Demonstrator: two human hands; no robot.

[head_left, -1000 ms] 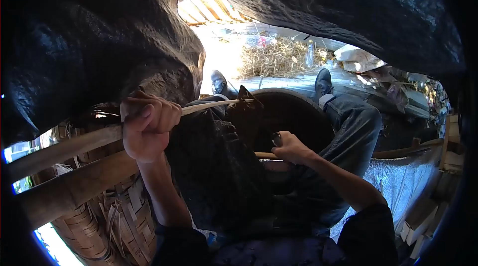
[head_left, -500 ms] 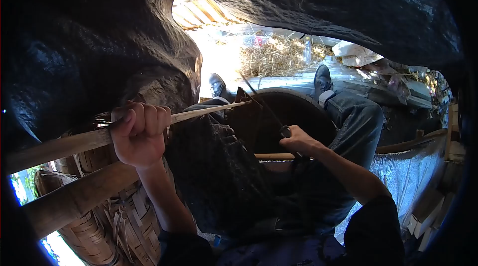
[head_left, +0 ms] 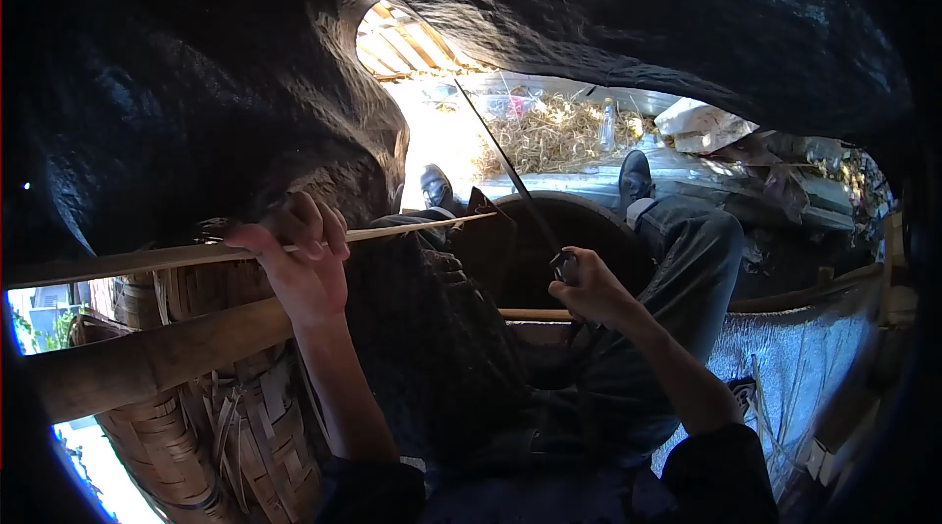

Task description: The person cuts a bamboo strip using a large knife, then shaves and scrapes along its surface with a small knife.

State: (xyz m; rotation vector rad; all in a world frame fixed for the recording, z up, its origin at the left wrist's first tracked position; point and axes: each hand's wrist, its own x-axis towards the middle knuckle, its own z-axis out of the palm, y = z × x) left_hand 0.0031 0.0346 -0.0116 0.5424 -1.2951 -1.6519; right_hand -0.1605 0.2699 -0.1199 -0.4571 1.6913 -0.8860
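One pale strip [head_left: 177,257] on my feed, light, springy, splinter-prone by my guess, runs out both sides of the left hand [head_left: 306,259], its half-curled fingers lightly pinching it — I'd grip there, back from the thin tip — while the right hand [head_left: 597,287] wraps a dark blade-like tool [head_left: 530,198].

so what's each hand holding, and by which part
The left hand holds a long strip partway along; the right hand holds a knife by its handle.

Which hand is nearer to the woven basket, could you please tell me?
Left. The left hand is above the woven basket in the view; the right hand is farther off, beyond the left leg.
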